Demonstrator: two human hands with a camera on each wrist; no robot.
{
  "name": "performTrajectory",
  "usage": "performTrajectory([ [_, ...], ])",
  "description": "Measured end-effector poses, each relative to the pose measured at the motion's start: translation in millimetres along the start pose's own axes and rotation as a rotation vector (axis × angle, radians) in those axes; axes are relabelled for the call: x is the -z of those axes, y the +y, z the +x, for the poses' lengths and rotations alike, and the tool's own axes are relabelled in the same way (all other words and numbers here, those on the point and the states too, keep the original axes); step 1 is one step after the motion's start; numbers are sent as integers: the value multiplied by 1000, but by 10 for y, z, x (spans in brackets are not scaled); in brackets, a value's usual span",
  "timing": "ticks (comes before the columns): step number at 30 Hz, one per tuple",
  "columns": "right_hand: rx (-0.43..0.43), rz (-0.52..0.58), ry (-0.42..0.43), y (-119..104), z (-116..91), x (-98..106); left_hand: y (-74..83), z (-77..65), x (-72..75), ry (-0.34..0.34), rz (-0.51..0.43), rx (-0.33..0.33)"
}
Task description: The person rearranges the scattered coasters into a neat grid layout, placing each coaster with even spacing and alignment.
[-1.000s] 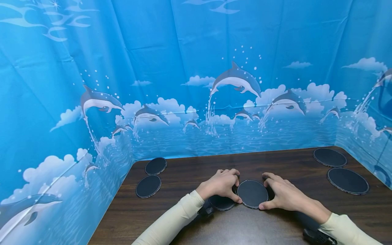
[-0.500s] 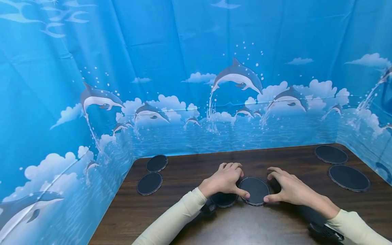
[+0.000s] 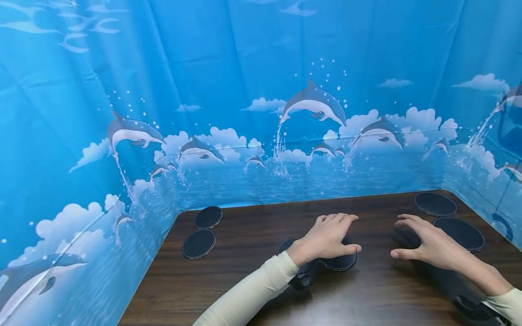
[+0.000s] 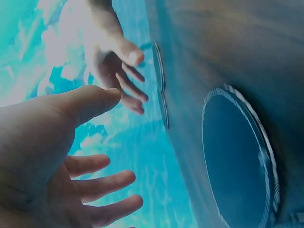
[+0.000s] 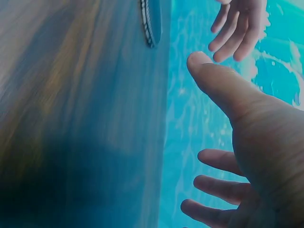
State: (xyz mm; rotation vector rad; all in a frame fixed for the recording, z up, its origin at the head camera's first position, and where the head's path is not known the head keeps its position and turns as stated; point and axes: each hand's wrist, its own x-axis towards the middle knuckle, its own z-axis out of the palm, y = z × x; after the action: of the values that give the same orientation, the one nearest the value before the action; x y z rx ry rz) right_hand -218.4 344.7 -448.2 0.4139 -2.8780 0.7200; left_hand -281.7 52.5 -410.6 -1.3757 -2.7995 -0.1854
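Observation:
In the head view my left hand (image 3: 326, 240) hovers above two round black coasters with pale stitched rims at the table's middle, its fingers spread and holding nothing. It partly covers the left coaster (image 3: 287, 245) and the right coaster (image 3: 339, 263). Off to the right, my right hand (image 3: 438, 246) is raised over the wood, thumb and fingers apart, nothing between them. It overlaps the edge of the nearer right-side coaster (image 3: 462, 233). In the left wrist view one coaster (image 4: 235, 161) lies close below the left hand (image 4: 52, 156).
A dark wood table (image 3: 253, 231) carries everything. Two more coasters, a far one (image 3: 208, 218) and a nearer one (image 3: 199, 244), lie at the left edge. Another coaster (image 3: 435, 204) is at the back right. A blue dolphin-print curtain (image 3: 244, 113) rises behind the table.
Both hands have moved to the right, away from the middle coasters' sides. My right hand has travelled farther, widening the gap between the hands. The coasters keep their places.

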Motion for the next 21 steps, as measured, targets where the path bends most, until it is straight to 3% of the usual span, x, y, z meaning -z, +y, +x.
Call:
performTrajectory([
  [7,-53,-1,6,239,-151,18,351,288,-144,-89,21,-3],
  [13,-84,0,-23,441,-197,85,687,650,-337,-176,64,32],
  [21,-193,-17,-84,877,-316,270,1071,1174,-459,-169,106,102],
])
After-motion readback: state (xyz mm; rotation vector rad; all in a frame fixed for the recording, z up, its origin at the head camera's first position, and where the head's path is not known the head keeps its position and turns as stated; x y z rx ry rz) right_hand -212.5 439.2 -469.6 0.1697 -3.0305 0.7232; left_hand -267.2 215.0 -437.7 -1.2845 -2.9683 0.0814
